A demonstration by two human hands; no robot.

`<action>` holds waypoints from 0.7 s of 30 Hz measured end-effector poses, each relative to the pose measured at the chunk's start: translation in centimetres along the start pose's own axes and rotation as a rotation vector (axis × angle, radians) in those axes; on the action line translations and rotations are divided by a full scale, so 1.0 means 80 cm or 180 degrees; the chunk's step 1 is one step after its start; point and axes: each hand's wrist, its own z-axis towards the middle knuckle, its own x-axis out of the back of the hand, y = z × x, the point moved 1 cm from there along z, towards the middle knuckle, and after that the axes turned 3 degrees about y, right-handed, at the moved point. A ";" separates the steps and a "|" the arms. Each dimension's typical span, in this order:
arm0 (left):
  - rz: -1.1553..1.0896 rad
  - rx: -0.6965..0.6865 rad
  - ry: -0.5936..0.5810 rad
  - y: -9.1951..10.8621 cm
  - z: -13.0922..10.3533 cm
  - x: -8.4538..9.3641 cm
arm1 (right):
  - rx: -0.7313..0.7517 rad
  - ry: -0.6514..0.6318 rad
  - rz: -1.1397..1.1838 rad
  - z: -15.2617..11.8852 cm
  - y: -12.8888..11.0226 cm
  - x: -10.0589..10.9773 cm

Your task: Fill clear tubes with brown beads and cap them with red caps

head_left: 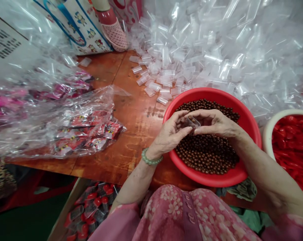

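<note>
Over a red basin (254, 134), both hands meet around a small clear plastic container (194, 123) with its opening tilted up. A few brown balls show inside it. My left hand (170, 132), with a green bead bracelet (151, 157) at the wrist, has its fingers curled round the container's left side. My right hand (214, 124) pinches the container from the right between thumb and fingers. Beneath them the basin holds a mass of shiny brown balls (204, 157). Whether loose balls lie within the left fingers is hidden.
Clear plastic containers (166, 77) are heaped behind the basin. A white-rimmed tub (268, 134) of red pieces stands at right. Plastic bags (91, 127) with red packets lie at left. Below the table edge, a box (66, 204) holds red-capped containers. A patterned bag (86, 26) stands at the back.
</note>
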 end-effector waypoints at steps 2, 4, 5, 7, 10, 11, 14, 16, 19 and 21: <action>0.0045 -0.0020 0.0012 0.000 0.001 -0.001 | 0.0078 0.0005 -0.0168 0.000 0.000 0.001; 0.0091 -0.0025 0.0055 -0.001 0.000 -0.002 | 0.0252 0.0092 -0.0436 0.001 -0.001 0.002; 0.0103 -0.0013 0.0064 -0.001 0.000 -0.003 | 0.0344 0.0155 -0.0533 0.001 -0.001 0.003; 0.0072 0.0029 0.0061 0.000 0.000 -0.005 | 0.0410 0.0282 -0.0565 0.000 -0.001 0.004; 0.0003 0.0095 0.0025 0.004 -0.001 -0.007 | 0.0282 0.0410 -0.0469 -0.002 0.001 0.003; -0.0013 0.0112 0.0021 0.005 -0.001 -0.007 | 0.0263 0.0440 -0.0492 -0.002 0.001 0.001; -0.0066 0.0119 0.0044 0.008 0.000 -0.009 | 0.0310 0.0552 -0.0614 -0.003 -0.002 -0.001; -0.0066 0.0108 0.0111 0.009 0.000 -0.009 | 0.0381 0.0652 -0.0711 -0.003 -0.005 -0.002; -0.0095 0.0151 0.0118 0.009 -0.001 -0.009 | 0.0549 0.0843 -0.0786 -0.002 -0.009 -0.001; -0.0129 0.0148 0.0112 0.010 -0.001 -0.009 | 0.0558 0.0863 -0.0714 -0.002 -0.010 -0.002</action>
